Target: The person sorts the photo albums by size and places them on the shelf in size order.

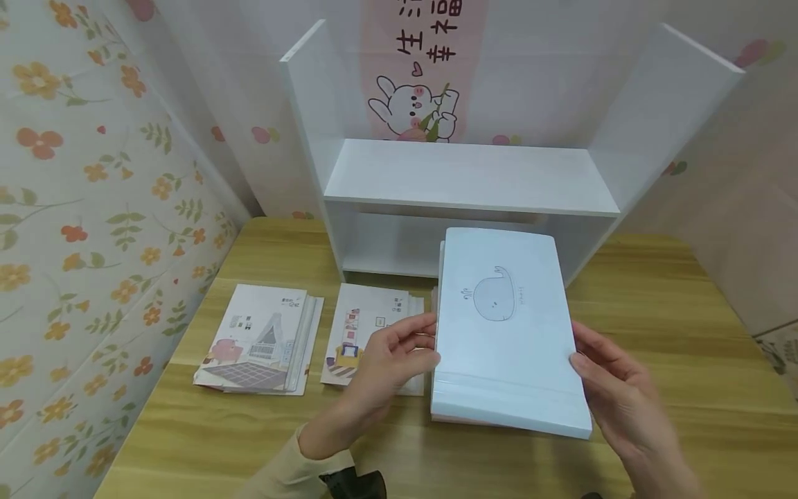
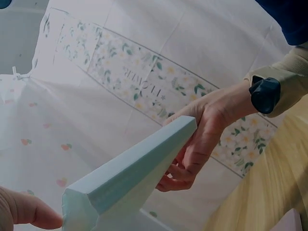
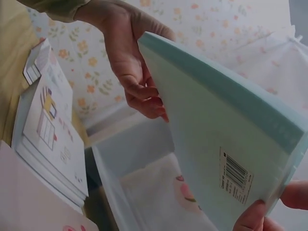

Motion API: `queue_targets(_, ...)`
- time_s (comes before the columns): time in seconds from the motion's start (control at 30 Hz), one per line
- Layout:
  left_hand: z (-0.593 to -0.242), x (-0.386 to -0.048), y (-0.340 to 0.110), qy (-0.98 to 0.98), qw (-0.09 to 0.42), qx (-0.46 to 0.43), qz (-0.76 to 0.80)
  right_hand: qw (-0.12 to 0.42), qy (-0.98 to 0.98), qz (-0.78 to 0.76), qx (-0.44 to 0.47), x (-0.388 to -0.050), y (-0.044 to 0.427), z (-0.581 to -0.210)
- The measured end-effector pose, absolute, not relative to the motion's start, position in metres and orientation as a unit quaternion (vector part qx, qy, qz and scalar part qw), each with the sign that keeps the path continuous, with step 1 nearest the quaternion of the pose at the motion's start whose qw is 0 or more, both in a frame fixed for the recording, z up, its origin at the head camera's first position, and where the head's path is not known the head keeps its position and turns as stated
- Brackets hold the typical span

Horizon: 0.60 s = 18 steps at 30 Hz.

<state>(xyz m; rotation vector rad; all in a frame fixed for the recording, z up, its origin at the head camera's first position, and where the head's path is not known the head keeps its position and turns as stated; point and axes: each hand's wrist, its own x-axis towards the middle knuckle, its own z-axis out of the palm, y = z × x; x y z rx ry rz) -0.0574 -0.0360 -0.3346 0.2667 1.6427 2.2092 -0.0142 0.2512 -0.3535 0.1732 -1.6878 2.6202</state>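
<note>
A pale blue book with a whale drawing point(image 1: 499, 326) is held raised and tilted in front of the shelf. My left hand point(image 1: 389, 364) grips its left edge with thumb and bent fingers; my right hand point(image 1: 623, 395) pinches the opposite edge. In the left wrist view the thick edge of the blue book point(image 2: 134, 168) runs between the left thumb point(image 2: 33, 211) and the right hand point(image 2: 202, 130). The right wrist view shows a barcode label point(image 3: 236, 175) on its underside, the left hand point(image 3: 130, 62) and the right thumb point(image 3: 252, 216).
Illustrated books lie in two stacks on the wooden table point(image 1: 218, 443), one at far left point(image 1: 255, 339), another beside the left hand point(image 1: 368, 322). A pink book point(image 3: 29, 192) lies near them. Behind stands a white shelf point(image 1: 467, 177) with tall side panels.
</note>
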Motion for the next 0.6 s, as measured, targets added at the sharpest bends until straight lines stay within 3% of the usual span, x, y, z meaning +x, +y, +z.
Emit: queue_targets(0.6, -0.331, -0.045, -0.074, 0.604, 0.118, 0.061, 0.786, -0.024, -0.567, 0.821, 0.061, -0.032, 0.208, -0.34)
